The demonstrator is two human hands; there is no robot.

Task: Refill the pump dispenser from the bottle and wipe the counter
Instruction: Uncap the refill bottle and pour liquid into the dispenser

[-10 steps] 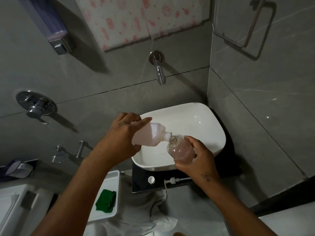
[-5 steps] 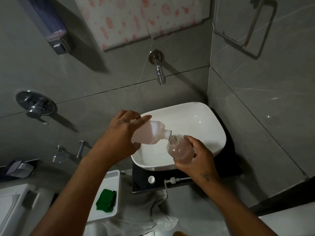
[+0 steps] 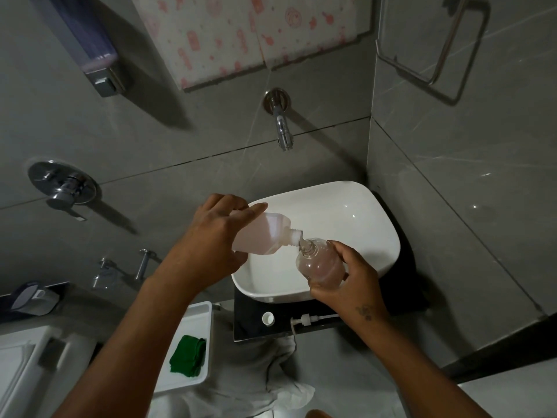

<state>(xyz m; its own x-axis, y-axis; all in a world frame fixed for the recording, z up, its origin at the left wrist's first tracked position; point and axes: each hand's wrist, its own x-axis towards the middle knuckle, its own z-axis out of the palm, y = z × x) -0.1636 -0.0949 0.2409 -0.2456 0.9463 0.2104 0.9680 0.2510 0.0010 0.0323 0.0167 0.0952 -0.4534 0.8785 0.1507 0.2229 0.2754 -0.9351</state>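
My left hand [image 3: 211,236] grips a white plastic refill bottle [image 3: 265,235], tipped to the right with its neck at the mouth of the dispenser. My right hand [image 3: 352,282] holds the clear round dispenser bottle [image 3: 319,262] over the white basin [image 3: 361,215]; pinkish liquid shows inside it. The dispenser's pump head [image 3: 307,320] with its tube lies on the black counter [image 3: 247,330] in front of the basin, next to a small white cap [image 3: 267,318]. A folded green cloth [image 3: 188,356] rests in a white tray [image 3: 197,315] lower left.
A chrome tap [image 3: 281,128] juts from the grey tiled wall above the basin. A wall soap dispenser [image 3: 99,67] hangs upper left, a mixer valve [image 3: 63,185] at left, a towel rail [image 3: 434,55] on the right wall. A toilet cistern [image 3: 18,366] fills the lower left corner.
The refill bottle's neck has stayed at the dispenser's mouth. Both hands hold almost the same place.
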